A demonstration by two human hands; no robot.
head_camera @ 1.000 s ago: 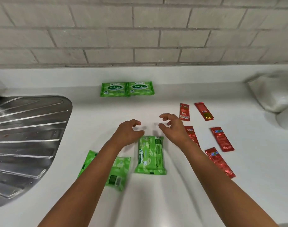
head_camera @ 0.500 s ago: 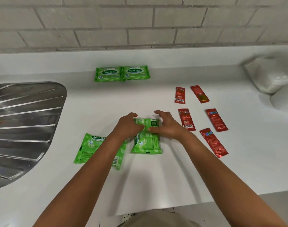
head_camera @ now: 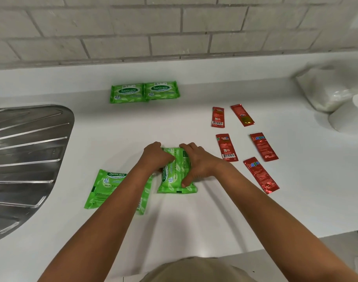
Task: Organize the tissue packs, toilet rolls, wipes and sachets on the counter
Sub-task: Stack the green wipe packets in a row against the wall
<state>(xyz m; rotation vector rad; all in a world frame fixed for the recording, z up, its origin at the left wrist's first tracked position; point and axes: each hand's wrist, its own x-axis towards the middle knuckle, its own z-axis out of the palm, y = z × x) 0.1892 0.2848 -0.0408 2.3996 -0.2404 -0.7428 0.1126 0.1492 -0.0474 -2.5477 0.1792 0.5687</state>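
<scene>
A green wipes pack (head_camera: 177, 176) lies lengthwise in the middle of the white counter (head_camera: 194, 220). My left hand (head_camera: 156, 157) grips its left side and my right hand (head_camera: 196, 162) grips its right side, thumb on top. A second green wipes pack (head_camera: 107, 188) lies to the left, partly under my left forearm. Two more wipes packs (head_camera: 144, 92) sit side by side near the back wall. Several red sachets (head_camera: 226, 147) lie scattered to the right. A white toilet roll (head_camera: 351, 115) stands at the far right beside a clear tissue pack (head_camera: 326, 86).
A steel sink drainboard (head_camera: 25, 159) fills the left side. A brick wall (head_camera: 174, 27) rises behind the counter. The counter's front edge runs just before my body.
Both hands came down from above the counter onto the middle wipes pack and now hold it by its sides. The camera has tilted downward.
</scene>
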